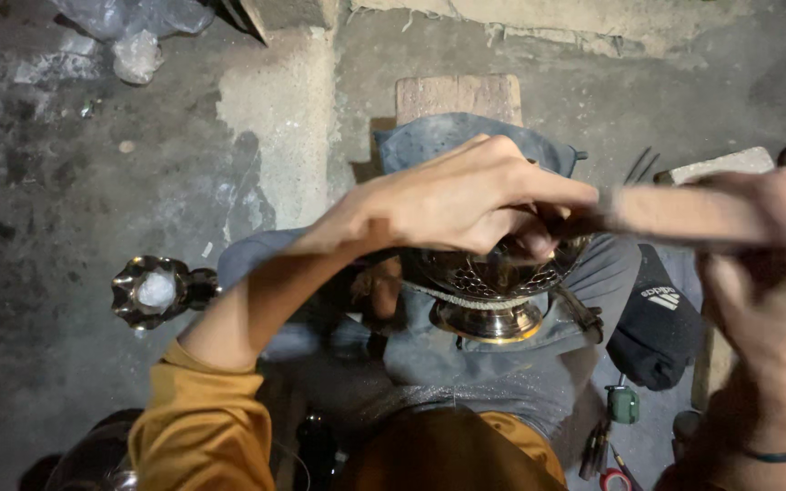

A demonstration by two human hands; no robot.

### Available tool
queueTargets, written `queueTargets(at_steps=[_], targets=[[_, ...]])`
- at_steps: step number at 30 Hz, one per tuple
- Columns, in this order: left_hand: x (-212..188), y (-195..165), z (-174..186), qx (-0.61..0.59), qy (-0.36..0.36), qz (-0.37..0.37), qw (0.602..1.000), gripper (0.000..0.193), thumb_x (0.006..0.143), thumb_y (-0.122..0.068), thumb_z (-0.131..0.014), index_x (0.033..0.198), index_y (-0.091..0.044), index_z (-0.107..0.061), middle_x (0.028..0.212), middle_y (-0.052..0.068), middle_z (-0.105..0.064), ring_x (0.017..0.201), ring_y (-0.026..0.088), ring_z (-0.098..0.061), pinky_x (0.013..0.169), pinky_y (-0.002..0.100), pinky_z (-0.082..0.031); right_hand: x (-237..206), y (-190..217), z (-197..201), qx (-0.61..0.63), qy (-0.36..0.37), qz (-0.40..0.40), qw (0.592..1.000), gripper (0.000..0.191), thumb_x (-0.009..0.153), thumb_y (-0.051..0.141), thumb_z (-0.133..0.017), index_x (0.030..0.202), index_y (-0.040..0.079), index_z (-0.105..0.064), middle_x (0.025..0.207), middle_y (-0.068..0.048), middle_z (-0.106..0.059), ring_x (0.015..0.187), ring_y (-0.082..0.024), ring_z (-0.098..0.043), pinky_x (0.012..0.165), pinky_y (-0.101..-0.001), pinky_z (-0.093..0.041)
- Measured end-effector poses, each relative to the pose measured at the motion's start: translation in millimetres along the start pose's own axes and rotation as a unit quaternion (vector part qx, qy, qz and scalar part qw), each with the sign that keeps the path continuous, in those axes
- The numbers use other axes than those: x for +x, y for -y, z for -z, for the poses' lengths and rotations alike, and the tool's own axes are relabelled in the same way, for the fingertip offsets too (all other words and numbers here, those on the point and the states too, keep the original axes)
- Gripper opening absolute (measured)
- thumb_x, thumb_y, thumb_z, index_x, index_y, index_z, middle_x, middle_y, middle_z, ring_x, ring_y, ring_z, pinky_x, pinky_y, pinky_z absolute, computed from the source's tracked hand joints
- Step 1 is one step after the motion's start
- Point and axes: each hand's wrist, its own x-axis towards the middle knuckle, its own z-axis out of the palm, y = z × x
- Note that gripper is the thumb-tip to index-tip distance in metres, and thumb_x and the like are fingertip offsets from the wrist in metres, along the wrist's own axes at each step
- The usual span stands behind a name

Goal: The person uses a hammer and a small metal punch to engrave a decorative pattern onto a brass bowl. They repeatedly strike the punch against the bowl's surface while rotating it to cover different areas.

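The left hand (466,195) is clenched down over the rim of a shiny metal bowl (493,291) with a patterned wall and a flared foot, and its fingertips seem to pinch something small there, too hidden to name. The bowl rests on grey cloth (502,364) over the person's lap, in front of a wooden block (458,95). The right hand (766,273) grasps a wooden handle (675,214), blurred, with its far end at those fingertips. The risk as I judge it: a strike landing off line catches the fingers, or the bowl rocks on soft cloth and dents or slips.
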Motion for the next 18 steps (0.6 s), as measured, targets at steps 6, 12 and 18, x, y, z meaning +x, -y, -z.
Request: queueTargets(at_steps=[6,12,18], targets=[[-23,-5,-20,-0.059,-0.182,0.062,0.980,0.031,0.097,0.007,-0.059,0.125,-0.002,-0.066,0.093,0.010,-0.079,0.070,0.015,-0.079,0.060,0.028,-0.061,58,-54,3,0.120,0.311,-0.028,0.942,0.055,0.088,-0.009,-0.050,0.142,-0.002,-0.047,0.137,-0.015,-0.055,0.130,-0.028,-0.054,0.108,-0.0413,-0.045],[-38,-7,-40,0.197,-0.338,-0.103,0.914,0.007,0.092,0.006,-0.074,0.092,0.010,-0.068,0.119,0.023,-0.070,0.089,0.026,-0.078,0.070,0.031,-0.065,112,1,3,-0.073,0.354,0.033,0.932,0.061,0.078,-0.004,-0.049,0.138,-0.002,-0.055,0.130,-0.021,-0.063,0.125,-0.025,-0.065,0.108,-0.0390,-0.054],[-45,-35,-55,0.193,-0.415,0.033,0.889,0.009,0.093,0.007,-0.066,0.085,0.002,-0.066,0.102,0.012,-0.071,0.080,0.018,-0.077,0.067,0.031,-0.060,146,61,-21,-0.047,0.322,0.192,0.926,0.054,0.083,-0.005,-0.058,0.137,-0.001,-0.056,0.124,-0.020,-0.065,0.113,-0.026,-0.066,0.096,-0.0391,-0.055]])
